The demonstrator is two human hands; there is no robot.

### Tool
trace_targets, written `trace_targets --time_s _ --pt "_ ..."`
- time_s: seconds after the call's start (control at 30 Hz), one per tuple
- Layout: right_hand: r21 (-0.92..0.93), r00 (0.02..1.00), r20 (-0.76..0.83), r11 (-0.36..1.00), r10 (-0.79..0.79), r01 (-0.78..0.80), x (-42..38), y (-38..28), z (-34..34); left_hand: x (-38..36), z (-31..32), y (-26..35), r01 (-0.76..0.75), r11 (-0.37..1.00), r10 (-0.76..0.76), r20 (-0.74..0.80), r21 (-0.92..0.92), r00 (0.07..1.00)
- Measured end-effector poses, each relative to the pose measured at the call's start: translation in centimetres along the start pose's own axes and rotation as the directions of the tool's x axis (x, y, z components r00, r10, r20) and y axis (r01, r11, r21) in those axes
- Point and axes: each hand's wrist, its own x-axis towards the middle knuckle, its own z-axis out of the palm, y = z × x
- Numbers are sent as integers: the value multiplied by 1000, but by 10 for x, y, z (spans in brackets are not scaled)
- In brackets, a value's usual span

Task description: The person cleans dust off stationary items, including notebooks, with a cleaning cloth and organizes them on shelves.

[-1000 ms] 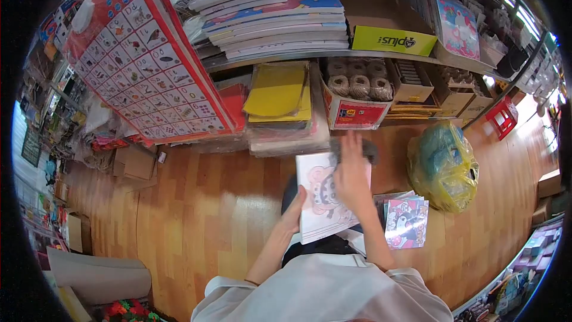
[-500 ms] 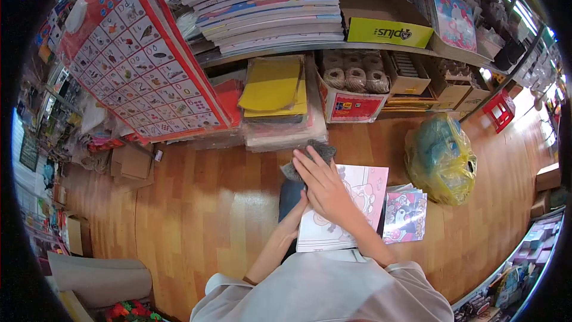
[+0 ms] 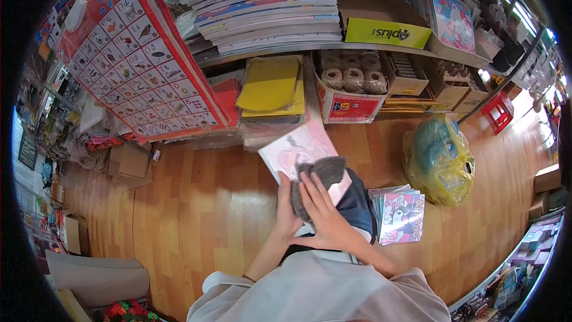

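Since the earlier frame, the pink book point(image 3: 296, 150) had swung up-left toward the frame's centre. Right hand point(image 3: 322, 214) pressed a grey cloth point(image 3: 319, 176) against it, fingers closed on the cloth; left hand point(image 3: 285, 206) gripped the book's lower edge. Cartoon books point(image 3: 400, 207) lay lower right.

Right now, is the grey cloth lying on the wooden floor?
No, the right hand presses the grey cloth against the pink book.

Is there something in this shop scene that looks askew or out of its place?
Yes. The red picture chart leans tilted against the shelves instead of hanging flat. A stack of cartoon books and a yellow plastic bag lie on the wooden floor, not on a shelf.
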Motion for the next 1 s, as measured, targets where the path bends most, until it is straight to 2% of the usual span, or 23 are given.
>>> trace_targets --time_s 0.03,0.07,0.13,0.17,0.2,0.27,0.3,0.33,0.37,0.4,0.47,0.5,0.53,0.6,0.67,0.7,0.73,0.8,0.87,0.9,0.93,0.97,1.0 --pt "-38 1000 29 999 -14 15 0 2 0 -2 2 9 28 991 -24 37 -132 999" --pt "-74 998 56 997 -27 31 0 6 0 -2 7 9 28 991 -23 39 -128 999" --pt "-96 997 -35 993 -70 67 -3 19 4 -1 13 4 -206 968 231 -177 145 957" --pt "-123 986 -119 987 -114 99 -5 23 3 -1 13 5 -213 966 238 -181 146 954" --pt "-120 986 -116 987 -122 108 -7 26 0 -1 13 6 -220 935 261 -122 277 957" --pt "21 901 -434 1000 -5 16 -13 28 -10 0 13 10 -236 821 279 -3 519 960" --pt "196 837 -476 961 268 -196 -16 23 -23 5 10 19 -359 560 317 208 747 925" --pt "371 712 -468 848 524 -380 -17 21 -37 5 8 17 -359 561 317 207 746 926" --pt "528 626 -492 779 605 -338 -19 31 -43 6 5 15 -176 152 400 103 973 911" --pt "668 536 -494 694 685 -271 -21 44 -45 8 1 11 102 -267 512 52 958 858" --pt "756 480 -502 634 720 -160 -32 70 -43 10 -30 -4 86 -212 564 50 974 825" --pt "744 464 -535 654 706 -137 -37 80 -39 8 -44 -13 -41 206 554 -82 978 828" --pt "743 465 -536 655 704 -135 -41 86 -36 5 -59 -23 -150 589 488 -201 794 849" --pt "879 348 -437 476 829 -31 -52 94 -32 3 -64 -31 -216 622 555 -229 753 800" --pt "872 325 -440 485 837 -67 -61 105 -31 -3 -65 -19 -119 864 216 -148 489 965" --pt "887 301 -407 452 862 -96 -65 109 -34 -8 -50 -10 -110 950 143 -93 294 985" --pt "900 276 -374 419 885 -124 -68 112 -36 -11 -60 -7 -107 950 141 -97 292 985" --pt "884 289 -411 456 864 -104 -67 113 -40 -15 -76 -1 67 974 -104 165 217 981" --pt "803 346 -463 552 816 -226 -65 113 -46 -18 -87 -7 87 959 -135 164 269 977" --pt "771 539 -372 575 755 -274 -63 112 -57 -16 -96 -11 185 972 -215 233 142 949" --pt "771 538 -372 575 756 -275 -55 108 -57 -17 -105 -15 291 957 -283 311 20 908" --pt "689 537 -416 639 734 -341 -44 101 -53 -18 -101 -21 317 921 -345 96 226 934" --pt "597 539 -457 693 707 -404 -33 94 -51 -18 -85 -20 318 920 -347 99 228 933"
